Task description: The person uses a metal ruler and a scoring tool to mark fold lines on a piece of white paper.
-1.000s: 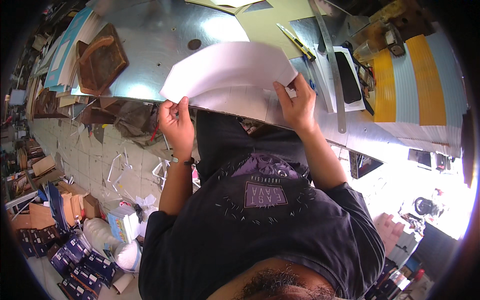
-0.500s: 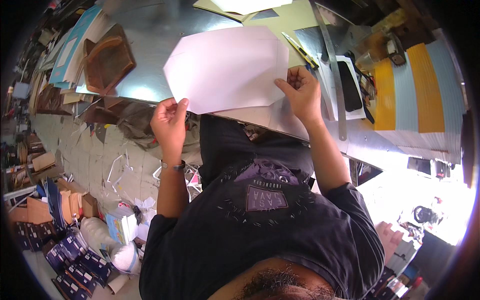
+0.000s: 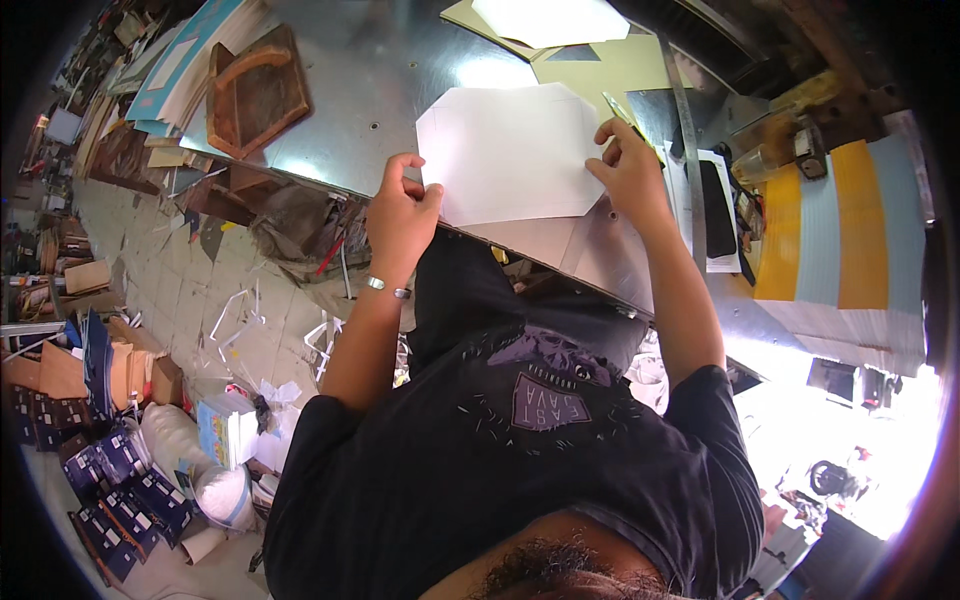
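A white paper sheet with cut-off corners (image 3: 510, 155) lies on the metal tabletop in front of me, close to the near edge. At its left edge is my left hand (image 3: 402, 215), with thumb and forefinger apart and the fingertips against the paper. My right hand (image 3: 635, 180) is at the right edge, its thumb and bent forefinger also apart and touching or nearly touching the sheet. Just beyond the right fingers lies a utility knife (image 3: 622, 112), partly hidden by them.
A steel ruler (image 3: 690, 170) and a black phone (image 3: 716, 205) lie to the right. Beyond them stand stacks of yellow and light-blue sheets (image 3: 815, 225). A wooden tray (image 3: 258, 95) sits at the left, near blue-covered books (image 3: 185, 70). More paper (image 3: 550, 22) lies at the back.
The sheet, held by its two sides before, now appears to lie flat on the table. Both hands have loosened, their fingers spreading at its edges. The whole view has shifted somewhat.
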